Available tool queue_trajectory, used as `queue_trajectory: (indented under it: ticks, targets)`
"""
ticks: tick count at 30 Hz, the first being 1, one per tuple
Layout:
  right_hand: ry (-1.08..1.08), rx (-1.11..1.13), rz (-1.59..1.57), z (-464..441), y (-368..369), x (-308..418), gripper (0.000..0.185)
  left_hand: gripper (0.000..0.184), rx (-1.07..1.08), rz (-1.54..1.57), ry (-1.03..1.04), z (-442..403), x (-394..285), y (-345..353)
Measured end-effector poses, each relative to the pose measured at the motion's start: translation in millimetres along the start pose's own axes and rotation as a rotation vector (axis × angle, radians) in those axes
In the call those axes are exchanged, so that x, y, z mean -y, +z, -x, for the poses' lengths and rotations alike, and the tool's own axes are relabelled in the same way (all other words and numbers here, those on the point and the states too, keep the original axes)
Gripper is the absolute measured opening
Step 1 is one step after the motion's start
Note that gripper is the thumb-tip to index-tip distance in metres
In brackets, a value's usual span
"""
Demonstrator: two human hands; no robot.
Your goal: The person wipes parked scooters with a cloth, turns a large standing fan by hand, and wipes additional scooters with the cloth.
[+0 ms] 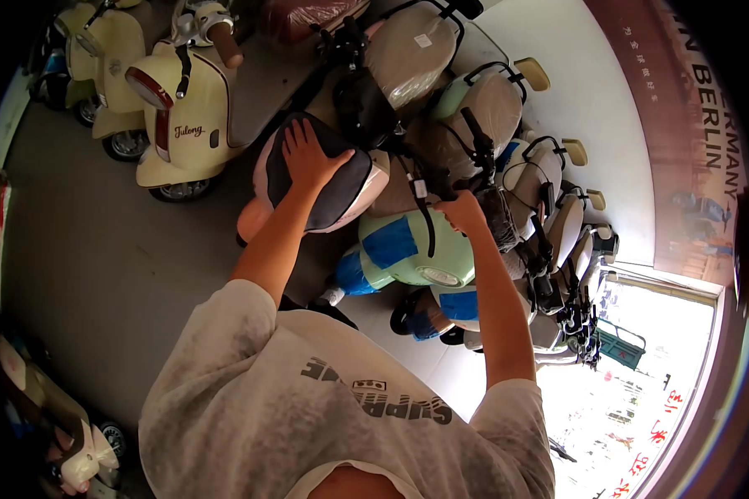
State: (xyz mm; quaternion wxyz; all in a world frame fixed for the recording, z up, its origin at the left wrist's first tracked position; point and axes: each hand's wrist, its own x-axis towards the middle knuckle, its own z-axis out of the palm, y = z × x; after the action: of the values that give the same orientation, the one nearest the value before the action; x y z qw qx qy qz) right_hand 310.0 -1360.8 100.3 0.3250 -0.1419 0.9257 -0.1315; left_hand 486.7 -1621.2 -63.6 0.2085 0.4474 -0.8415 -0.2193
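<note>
My left hand [312, 158] lies flat with fingers spread on a black pad [329, 187]. The pad covers the top of a pale pink scooter part [374, 179], which also shows at its edges. Farther right, my right hand [464, 213] is closed around a dark handlebar [441, 185], though the grip itself is mostly hidden by the fingers. Just below that hand is a mint-green scooter [441, 249] with blue film [391, 242] stuck on it. A black brake lever [429, 223] hangs beside the hand.
Cream scooters [190, 125] stand at the upper left. Plastic-wrapped seats [412, 54] and several more scooters line the white wall [587, 91] on the right. A bright doorway [632, 399] opens at lower right. Another scooter [66, 424] stands at lower left.
</note>
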Motion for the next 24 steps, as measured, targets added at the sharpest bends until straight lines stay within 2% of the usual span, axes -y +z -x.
queue_trajectory:
  ticks: [3, 5, 7, 8, 9, 11, 12, 14, 15, 17, 24]
  targets:
    - [0.011, -0.002, 0.022, 3, 1, 3, 0.035, 0.127, -0.004, 0.057, -0.029, -11, 19, 10]
    - [0.019, -0.004, -0.009, 4, 1, 4, 0.033, 0.126, 0.071, 0.118, -0.042, -20, 38, 11]
    - [0.035, 0.009, -0.005, 2, 2, 0, 0.031, 0.124, 0.133, 0.406, -0.067, -26, 60, 11]
    - [0.039, -0.01, -0.039, 2, 3, 0, 0.025, 0.122, 0.192, 0.548, -0.127, -28, 74, 15]
    - [0.042, -0.029, -0.072, 2, 3, 1, 0.019, 0.122, 0.191, 0.551, -0.127, -29, 93, 27]
    - [0.049, -0.008, -0.057, 6, 0, 9, 0.019, 0.126, 0.315, 0.728, -0.386, -23, 130, 63]
    - [0.058, 0.016, -0.044, 8, -1, 11, 0.02, 0.126, 0.319, 0.732, -0.388, -17, 140, 72]
    - [0.083, 0.014, -0.033, 7, -1, 9, 0.024, 0.128, 0.392, 0.827, -0.731, -1, 149, 83]
    - [0.102, 0.013, -0.026, 5, -1, 8, 0.033, 0.128, 0.394, 0.831, -0.737, 6, 150, 86]
    - [0.107, -0.003, -0.037, 1, 1, 1, 0.032, 0.128, 0.406, 0.979, -0.897, 19, 152, 88]
    - [0.099, 0.022, 0.054, 3, -3, 8, 0.027, 0.128, 0.365, 1.14, -1.049, 44, 142, 81]
